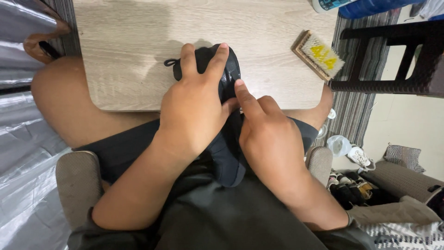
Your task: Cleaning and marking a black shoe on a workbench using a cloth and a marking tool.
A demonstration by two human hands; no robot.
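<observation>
A black shoe (228, 153) lies lengthwise from my lap onto the near edge of a low light-wood table (129, 41). My left hand (194, 109) is clamped over the shoe's upper part, fingers spread across its far end. My right hand (266, 134) rests against the shoe's right side, fingers curled and the index finger pressing on the glossy black upper. Most of the shoe is hidden under both hands.
A wooden scrub brush (319, 54) with pale bristles lies at the table's right edge. A dark wooden stool frame (397, 60) stands to the right. Shoes and a clear bag (344, 148) sit on the floor at right, silver sheeting (23, 153) at left.
</observation>
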